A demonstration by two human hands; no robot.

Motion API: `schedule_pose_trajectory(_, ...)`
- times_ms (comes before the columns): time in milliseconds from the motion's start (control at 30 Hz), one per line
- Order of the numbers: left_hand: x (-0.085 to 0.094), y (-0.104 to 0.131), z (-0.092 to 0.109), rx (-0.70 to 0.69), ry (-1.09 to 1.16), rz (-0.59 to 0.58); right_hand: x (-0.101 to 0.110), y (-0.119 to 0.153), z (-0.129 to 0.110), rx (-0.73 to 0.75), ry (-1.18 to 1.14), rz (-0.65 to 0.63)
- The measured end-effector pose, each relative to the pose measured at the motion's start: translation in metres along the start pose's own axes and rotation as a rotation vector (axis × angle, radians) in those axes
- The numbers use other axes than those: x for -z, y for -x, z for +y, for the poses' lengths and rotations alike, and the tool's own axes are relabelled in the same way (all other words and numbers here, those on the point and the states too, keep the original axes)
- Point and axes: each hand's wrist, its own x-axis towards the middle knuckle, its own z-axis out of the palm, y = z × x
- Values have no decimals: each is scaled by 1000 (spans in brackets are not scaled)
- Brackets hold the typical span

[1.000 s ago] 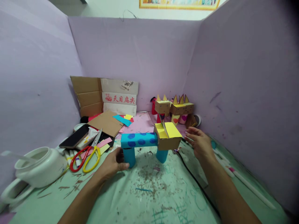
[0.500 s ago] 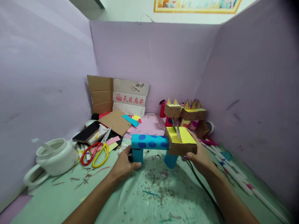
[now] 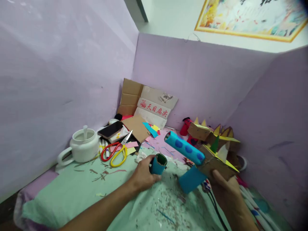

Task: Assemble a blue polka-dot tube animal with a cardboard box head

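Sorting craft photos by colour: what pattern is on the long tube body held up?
Light blue with darker blue dots on the tube body, clearest in the head view.

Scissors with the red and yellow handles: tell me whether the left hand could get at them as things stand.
Probably yes, but not freely: the left hand is wrapped around a blue tube leg of the paper animal. The scissors lie uncovered on the green sheet, just left of it.

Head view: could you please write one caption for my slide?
Two hands, left hand and right hand, lift a blue cardboard animal above the green table cover.
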Motion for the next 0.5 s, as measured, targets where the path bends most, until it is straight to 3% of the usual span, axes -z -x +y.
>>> schedule_pose_trajectory(100, 6, 7, 6, -117, 42, -12, -22, -9, -6, -193, -126, 7)
schedule_pose_trajectory(233, 13, 17, 18, -304, 137, -33, -54, -24, 4, -508, -112, -98)
schedule_pose_trajectory(400, 15, 19, 23, -342, 124, -22, -93, -31, 36, -559, -20, -159)
schedule_pose_trajectory(500, 14, 17, 21, -311, 76, -17, -102, -27, 40, -510, 109, -203)
